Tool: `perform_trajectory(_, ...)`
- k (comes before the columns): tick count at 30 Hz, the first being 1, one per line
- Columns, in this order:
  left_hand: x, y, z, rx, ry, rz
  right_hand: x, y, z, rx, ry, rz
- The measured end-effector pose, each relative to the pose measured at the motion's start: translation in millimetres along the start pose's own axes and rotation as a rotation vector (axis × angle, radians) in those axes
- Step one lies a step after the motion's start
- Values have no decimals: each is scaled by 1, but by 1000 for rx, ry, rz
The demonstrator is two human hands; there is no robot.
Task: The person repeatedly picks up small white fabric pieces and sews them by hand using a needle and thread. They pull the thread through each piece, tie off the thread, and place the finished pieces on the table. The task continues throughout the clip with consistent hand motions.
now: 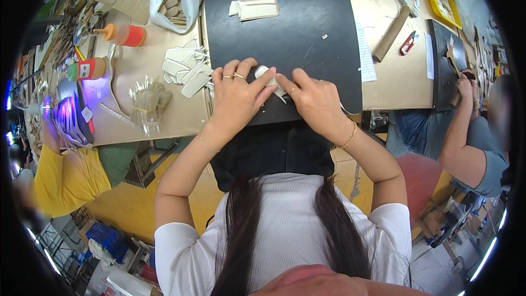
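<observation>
1. Head view, hands: the left hand (233, 90) has its thumb and forefinger narrowed on a small pale piece (272, 81). The right hand (315, 101) has its fingers bent close together at the piece's right side; whether they pinch it, I cannot tell.
2. Head view, the piece: it is between the two hands, over the near part of a black mat (285, 38), partly hidden by the fingers.
3. Head view, far on the mat: a small stack of cream strips (257, 9) lies left of the middle.
4. Head view, left of the mat: pale flat pieces (185, 64) lie in a pile near the left hand; farther left is a banded beige bundle (149, 103). A white plastic bag (189, 3) of brown pieces stands on the far side.
5. Head view, right of the mat: a wooden cylinder (391, 34) lies left of red snips (408, 43).
</observation>
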State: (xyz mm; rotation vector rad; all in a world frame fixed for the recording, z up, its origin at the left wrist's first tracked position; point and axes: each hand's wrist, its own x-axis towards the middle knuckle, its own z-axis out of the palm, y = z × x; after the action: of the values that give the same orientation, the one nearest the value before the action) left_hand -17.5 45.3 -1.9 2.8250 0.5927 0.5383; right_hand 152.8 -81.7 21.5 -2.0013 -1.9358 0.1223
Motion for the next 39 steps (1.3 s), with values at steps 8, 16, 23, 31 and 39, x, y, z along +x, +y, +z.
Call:
perform_trajectory(8, 0, 3, -3, 58, -5, -39, -18, 3, -17, -5, -87, 45)
perform_trajectory(16, 5, 0, -6, 37, -7, 0, -20, 3, -14, -71, -67, 26)
perform_trajectory(23, 11, 1, -7, -158, -45, -59, -21, 2, -26, -116, -135, 43)
perform_trajectory(31, 7, 11, -24, -511, -121, -360, -17, -8, -46, 117, 47, 408)
perform_trajectory(39, -6, 20, -53, -552, 3, -417, -6, -34, -53, 158, -56, 327)
